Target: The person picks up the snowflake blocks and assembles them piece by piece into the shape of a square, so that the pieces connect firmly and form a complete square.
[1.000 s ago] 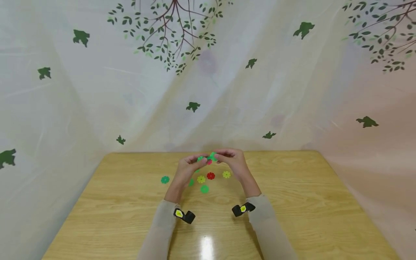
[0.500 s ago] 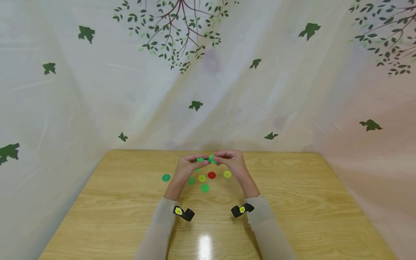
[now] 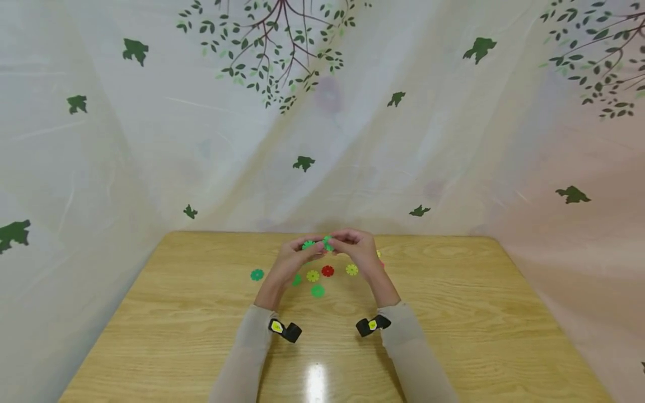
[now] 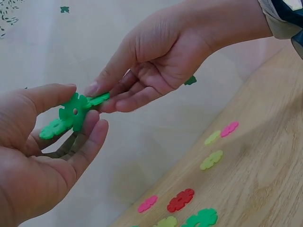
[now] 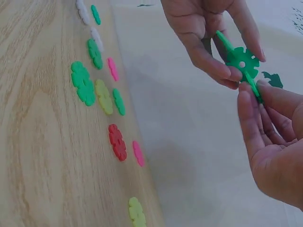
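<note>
Snowflake discs, two of them green, meet in the air above the far middle of the table [image 3: 453, 313]: the left hand [image 4: 33, 156] pinches one green disc [image 4: 71, 115] between thumb and fingers, its face toward the left wrist camera, while the right hand [image 4: 161, 61] pinches a second green disc [image 4: 98, 100] edge-on, its rim touching the first. Below lie loose discs; the head view shows three green, two yellow and one red disc [image 3: 327, 271]

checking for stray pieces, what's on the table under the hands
Under the left hand and right hand, loose flower discs lie on the table: a red disc, yellow discs, green discs. The hands cover some pieces partly.
</note>
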A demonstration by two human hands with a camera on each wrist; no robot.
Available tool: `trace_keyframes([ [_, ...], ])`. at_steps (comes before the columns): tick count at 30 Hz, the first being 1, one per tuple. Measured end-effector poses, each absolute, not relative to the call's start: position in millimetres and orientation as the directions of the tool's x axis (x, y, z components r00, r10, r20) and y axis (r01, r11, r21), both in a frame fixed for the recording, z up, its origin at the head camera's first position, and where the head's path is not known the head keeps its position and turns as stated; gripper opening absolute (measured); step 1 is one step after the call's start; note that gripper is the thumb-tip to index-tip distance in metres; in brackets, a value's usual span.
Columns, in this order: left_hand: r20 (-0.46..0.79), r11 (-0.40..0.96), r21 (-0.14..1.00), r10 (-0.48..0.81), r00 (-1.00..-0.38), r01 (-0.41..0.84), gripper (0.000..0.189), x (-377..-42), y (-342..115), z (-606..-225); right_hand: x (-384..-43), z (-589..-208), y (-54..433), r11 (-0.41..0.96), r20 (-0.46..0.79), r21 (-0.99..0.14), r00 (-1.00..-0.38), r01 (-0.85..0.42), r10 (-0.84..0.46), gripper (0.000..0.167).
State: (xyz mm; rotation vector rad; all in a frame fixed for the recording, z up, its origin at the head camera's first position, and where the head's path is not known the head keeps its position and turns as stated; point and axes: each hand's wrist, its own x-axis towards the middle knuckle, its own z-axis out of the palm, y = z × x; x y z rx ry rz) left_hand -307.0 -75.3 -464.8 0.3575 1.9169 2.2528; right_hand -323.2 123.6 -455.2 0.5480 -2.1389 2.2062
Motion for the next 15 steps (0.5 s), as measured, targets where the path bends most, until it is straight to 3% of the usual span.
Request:
trace_keyframes([
  [9, 0.08, -0.256, 0.967, 0.285, -0.955, 0.005, 0.038, -309.3, -84.3, -461.4, -327.7, -441.1, 135.4, 0.195, 0.196, -0.946, -0.934, -0.261, -0.299, 0.033],
  [15, 0.078, -0.308, 0.951, 0.26, -0.963, -0.005, 0.036, -310.0, -87.3, -460.0, -334.4, -438.6, 156.8, 0.351, 0.146, -0.885, -0.899, -0.306, -0.413, 0.025],
])
